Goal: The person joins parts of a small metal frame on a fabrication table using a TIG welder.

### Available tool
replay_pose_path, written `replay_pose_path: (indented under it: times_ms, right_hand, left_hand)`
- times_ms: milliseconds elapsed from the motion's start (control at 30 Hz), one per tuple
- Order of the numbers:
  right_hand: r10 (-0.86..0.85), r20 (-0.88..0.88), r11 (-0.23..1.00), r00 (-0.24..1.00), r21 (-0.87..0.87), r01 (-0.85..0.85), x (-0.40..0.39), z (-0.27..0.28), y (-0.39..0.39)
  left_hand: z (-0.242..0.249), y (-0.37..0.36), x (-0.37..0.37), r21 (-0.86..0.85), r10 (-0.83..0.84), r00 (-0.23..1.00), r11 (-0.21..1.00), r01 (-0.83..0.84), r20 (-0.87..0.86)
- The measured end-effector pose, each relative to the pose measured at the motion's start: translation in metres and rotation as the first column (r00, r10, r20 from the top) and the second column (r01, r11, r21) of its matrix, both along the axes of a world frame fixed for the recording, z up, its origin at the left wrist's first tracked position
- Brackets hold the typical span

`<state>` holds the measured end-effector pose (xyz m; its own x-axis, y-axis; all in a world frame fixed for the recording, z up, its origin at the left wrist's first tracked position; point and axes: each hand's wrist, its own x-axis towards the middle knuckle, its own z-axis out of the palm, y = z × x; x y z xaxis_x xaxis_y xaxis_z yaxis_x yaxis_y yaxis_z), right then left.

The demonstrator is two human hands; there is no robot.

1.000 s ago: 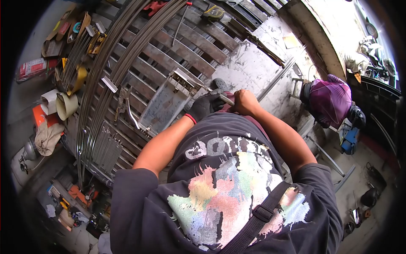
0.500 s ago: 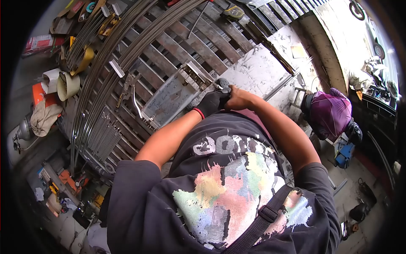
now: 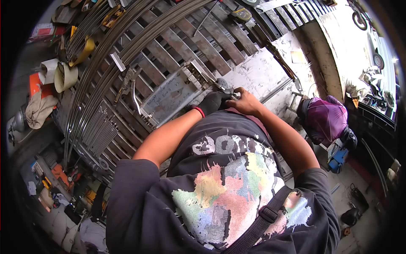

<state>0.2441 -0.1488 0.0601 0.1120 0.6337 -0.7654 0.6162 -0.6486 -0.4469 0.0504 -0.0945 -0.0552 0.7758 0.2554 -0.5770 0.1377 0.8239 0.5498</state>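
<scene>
My left hand [image 3: 211, 103], in a black glove with a red band at the wrist, is closed around a dark tool with a round grey end [image 3: 222, 83]; the tool's kind is not clear. Bare and bent at the fingers, my right hand [image 3: 247, 103] pinches at the near part of that tool, against the left fingertips. What lies between its finger and thumb is too small to name. Just left of both hands, a grey metal plate fixture [image 3: 167, 99] with handwriting on it rests on the slatted metal bench [image 3: 211, 55]. A locking clamp [image 3: 128, 86] lies beyond the plate.
Long thin metal rods [image 3: 99, 59] run along the bench's left side. A yellow tape measure [image 3: 242, 15] lies at the far edge. To the right are a purple bag [image 3: 327, 118] and a blue box [image 3: 338, 158]. Tools lie on the lower left floor.
My right hand has opened its grip slightly and shifted right, with the forefinger and thumb now raised apart from the other fingers. My left hand stays about where it was. The view has turned slightly.
</scene>
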Motion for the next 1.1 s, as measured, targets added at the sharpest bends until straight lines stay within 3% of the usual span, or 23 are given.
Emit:
replay_pose_path:
  times_ms: [33,67,200,333,433,533,633,733,833,867,967,1000,1100]
  right_hand:
    - [-0.052,0.019,0.999,0.998,0.006,0.052,0.003,0.006,-0.005]
    - [-0.025,0.086,0.998,0.996,0.068,0.019,0.006,0.013,-0.014]
    - [0.040,-0.026,0.999,0.999,0.010,-0.039,0.007,0.034,-0.021]
    - [-0.129,-0.034,0.991,0.991,0.034,0.130,0.002,0.027,-0.027]
    - [-0.096,-0.008,0.993,0.995,0.064,0.096,0.001,0.030,-0.024]
    - [-0.124,-0.020,0.989,0.992,0.078,0.125,-0.001,0.040,-0.019]
    - [-0.125,-0.033,0.984,0.992,0.121,0.128,0.000,0.031,-0.019]
    - [-0.382,-0.216,0.924,0.899,-0.083,0.373,0.011,0.021,-0.024]
    - [-0.509,-0.220,0.861,0.832,-0.127,0.493,0.021,-0.010,-0.047]
    - [-0.377,-0.093,0.926,0.922,-0.016,0.377,0.017,-0.018,-0.055]
    - [-0.455,-0.225,0.889,0.862,-0.175,0.423,0.012,-0.034,-0.067]
    - [-0.396,-0.192,0.918,0.898,-0.075,0.389,0.007,-0.029,-0.068]
    - [-0.404,-0.121,0.912,0.907,-0.132,0.388,0.005,-0.022,-0.064]
  left_hand:
    - [-0.002,-0.001,0.004,-0.309,0.112,0.994,0.945,-0.110,-0.012]
    - [-0.004,-0.001,0.003,-0.306,0.109,0.994,0.945,-0.113,-0.032]
    - [0.006,-0.002,0.003,-0.297,0.066,0.998,0.952,-0.066,-0.010]
    - [-0.003,0.003,0.001,-0.342,0.035,0.999,0.940,-0.024,0.025]
    - [-0.016,-0.002,0.000,-0.302,0.068,0.994,0.952,-0.039,0.086]
    - [-0.023,-0.003,-0.002,-0.154,0.013,0.993,0.988,0.005,0.117]
    - [-0.026,0.002,-0.002,-0.466,0.114,0.983,0.884,-0.033,0.147]
    - [-0.024,0.000,0.000,-0.357,0.069,0.990,0.934,-0.020,0.125]
    - [0.004,0.004,-0.001,-0.421,0.074,0.997,0.906,-0.055,0.030]
    - [0.002,0.004,-0.001,-0.434,0.082,0.996,0.899,-0.058,0.037]
    - [-0.013,0.001,-0.002,-0.469,0.109,0.993,0.880,-0.072,0.053]
    - [-0.012,0.000,-0.001,-0.477,0.127,0.991,0.875,-0.086,0.053]
    - [-0.004,0.001,-0.002,-0.494,0.150,0.988,0.862,-0.113,0.037]
